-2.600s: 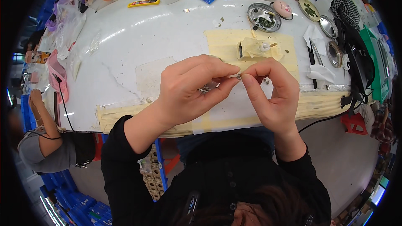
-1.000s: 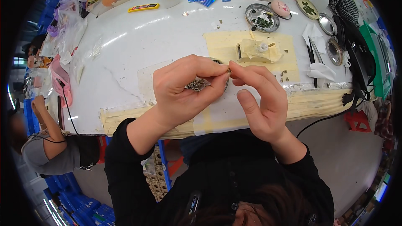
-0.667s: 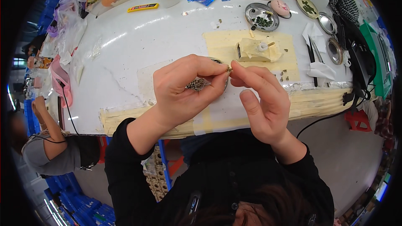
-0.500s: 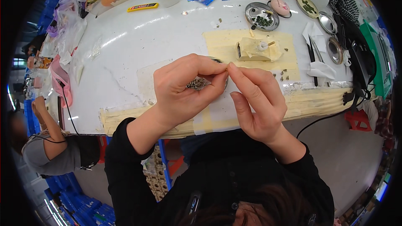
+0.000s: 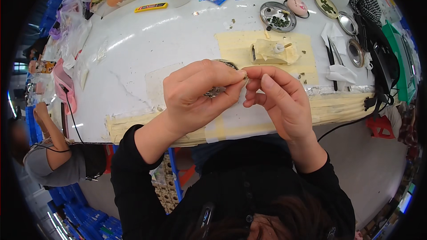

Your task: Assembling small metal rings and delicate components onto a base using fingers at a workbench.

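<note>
My left hand (image 5: 195,95) is closed in a pinch, with a tiny dull-metal piece (image 5: 245,76) at its thumb and index tips. My right hand (image 5: 284,100) is right beside it. Its index tip meets the piece, while the thumb is apart from the index and the other fingers are loosely curled; nothing shows in its grip. Behind my left hand is a round metal dish (image 5: 232,64), mostly hidden, with small metallic bits (image 5: 214,92) showing between the fingers. The small piece's exact shape is too fine to make out.
Beyond my hands, a tape-wrapped block (image 5: 273,53) sits on a yellow taped patch (image 5: 231,44). A metal dish (image 5: 262,15) holds dark green bits. Tweezers (image 5: 331,60) lie on the right, a yellow cutter (image 5: 151,7) at the back. At left another person's arm (image 5: 55,126) shows.
My right hand has turned and its thumb has moved up, away from the lower position. Its index has come off the tight fingertip contact; my left hand keeps nearly the same place.
</note>
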The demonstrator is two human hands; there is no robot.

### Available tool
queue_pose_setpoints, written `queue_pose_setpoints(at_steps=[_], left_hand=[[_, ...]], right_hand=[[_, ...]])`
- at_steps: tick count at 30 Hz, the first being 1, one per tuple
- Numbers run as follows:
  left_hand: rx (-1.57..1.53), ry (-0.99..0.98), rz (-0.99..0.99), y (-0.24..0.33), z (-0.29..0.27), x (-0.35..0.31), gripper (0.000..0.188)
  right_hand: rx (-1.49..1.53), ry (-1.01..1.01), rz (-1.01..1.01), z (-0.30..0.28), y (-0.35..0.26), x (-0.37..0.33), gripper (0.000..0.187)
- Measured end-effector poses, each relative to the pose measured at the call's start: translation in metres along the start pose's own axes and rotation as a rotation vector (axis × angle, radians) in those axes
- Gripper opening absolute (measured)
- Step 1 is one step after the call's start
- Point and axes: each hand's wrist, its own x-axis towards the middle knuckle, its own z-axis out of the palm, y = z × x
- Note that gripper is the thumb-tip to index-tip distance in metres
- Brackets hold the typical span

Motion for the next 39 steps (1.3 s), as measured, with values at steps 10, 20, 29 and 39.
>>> queue_pose_setpoints(at_steps=[10, 20, 29, 39], left_hand=[[0.049, -0.016, 0.092, 0.000, 0.003, 0.003, 0.023], [0.046, -0.006, 0.072, -0.002, 0.004, 0.002, 0.023], [-0.132, -0.039, -0.083, -0.003, 0.000, 0.000, 0.023], [-0.308, -0.079, -0.183, -0.010, 0.004, -0.004, 0.019]], right_hand=[[0.022, -0.004, 0.107, -0.004, -0.003, 0.007, 0.016], [-0.144, 0.056, -0.097, 0.000, 0.004, 0.006, 0.014], [-1.231, 0.412, -0.845, -0.032, -0.032, 0.013, 0.011], [-1.492, 0.381, -0.808, -0.041, -0.036, 0.029, 0.010]])
